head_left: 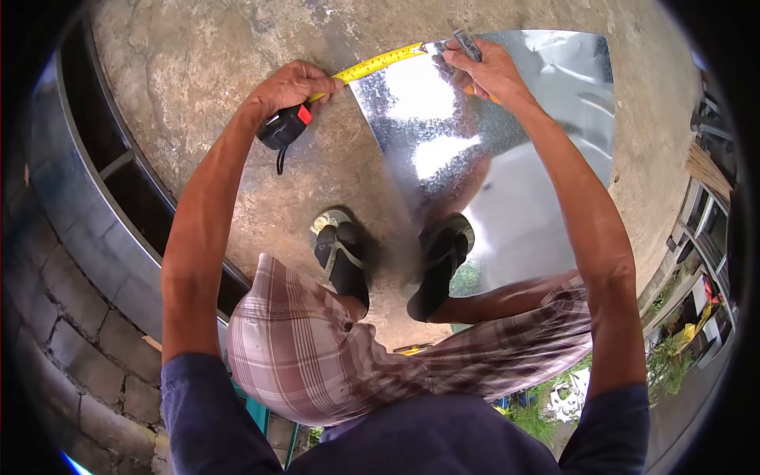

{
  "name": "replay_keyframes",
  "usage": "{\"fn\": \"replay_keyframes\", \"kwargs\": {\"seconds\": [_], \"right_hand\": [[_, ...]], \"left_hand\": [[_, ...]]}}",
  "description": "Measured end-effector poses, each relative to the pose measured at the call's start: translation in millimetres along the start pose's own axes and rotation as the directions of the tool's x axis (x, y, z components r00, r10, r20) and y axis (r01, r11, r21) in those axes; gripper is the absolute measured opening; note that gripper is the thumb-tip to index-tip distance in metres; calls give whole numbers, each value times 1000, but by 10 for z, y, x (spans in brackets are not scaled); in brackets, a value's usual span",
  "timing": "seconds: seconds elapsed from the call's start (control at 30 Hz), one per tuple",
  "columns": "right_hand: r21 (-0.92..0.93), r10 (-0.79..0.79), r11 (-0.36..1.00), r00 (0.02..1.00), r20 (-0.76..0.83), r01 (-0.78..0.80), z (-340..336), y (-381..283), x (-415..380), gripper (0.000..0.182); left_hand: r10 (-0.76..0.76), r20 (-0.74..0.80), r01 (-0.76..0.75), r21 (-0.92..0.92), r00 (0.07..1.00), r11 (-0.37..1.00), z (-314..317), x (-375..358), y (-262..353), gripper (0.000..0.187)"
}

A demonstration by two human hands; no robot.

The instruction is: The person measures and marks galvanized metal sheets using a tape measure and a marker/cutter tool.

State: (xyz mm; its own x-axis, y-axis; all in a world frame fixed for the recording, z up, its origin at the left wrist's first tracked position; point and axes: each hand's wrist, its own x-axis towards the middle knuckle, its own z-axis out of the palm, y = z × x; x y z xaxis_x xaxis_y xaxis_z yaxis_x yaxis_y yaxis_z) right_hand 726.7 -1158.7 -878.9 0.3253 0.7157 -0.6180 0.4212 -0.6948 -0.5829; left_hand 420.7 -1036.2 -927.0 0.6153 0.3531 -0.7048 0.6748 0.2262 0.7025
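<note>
My left hand [298, 85] pinches the yellow blade of a tape measure [381, 62] close to its black and red case [283, 127], which hangs below the fingers with its strap down. The blade runs right, across the far left corner of a shiny metal sheet [514, 186]. At the blade's end, my right hand [489, 70] is closed at the sheet's far edge. It grips a tool with a grey metal end [467, 45] and orange parts showing under the palm; its exact kind I cannot tell. The sheet lies on the floor, partly under my right foot.
My sandalled feet [336, 237] stand on the stained concrete floor [198, 71], one left of the sheet. Along the left runs a long metal frame [107, 190] beside a block wall [103, 332]. Plants [669, 360] and assorted items are at the right edge.
</note>
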Motion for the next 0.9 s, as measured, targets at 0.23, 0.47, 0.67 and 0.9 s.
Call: {"fn": "replay_keyframes", "kwargs": {"seconds": [0.23, 0.47, 0.67, 0.9], "right_hand": [[-61, -77, 996, 991, -108, 71, 303, 118, 191, 33], [-51, -142, 989, 982, -123, 137, 501, 229, 284, 33], [-48, -185, 983, 973, -141, 179, 521, 149, 194, 27], [84, -101, 990, 984, -146, 114, 550, 185, 227, 21]], "left_hand": [[13, -43, -8, 111, 999, 994, 39, -68, -51, 41], [-15, -101, 30, 146, 995, 989, 113, -22, -99, 38], [6, -128, 17, 178, 992, 984, 124, 23, -121, 41], [44, -139, -17, 191, 989, 981, 160, 48, -178, 42]]}}
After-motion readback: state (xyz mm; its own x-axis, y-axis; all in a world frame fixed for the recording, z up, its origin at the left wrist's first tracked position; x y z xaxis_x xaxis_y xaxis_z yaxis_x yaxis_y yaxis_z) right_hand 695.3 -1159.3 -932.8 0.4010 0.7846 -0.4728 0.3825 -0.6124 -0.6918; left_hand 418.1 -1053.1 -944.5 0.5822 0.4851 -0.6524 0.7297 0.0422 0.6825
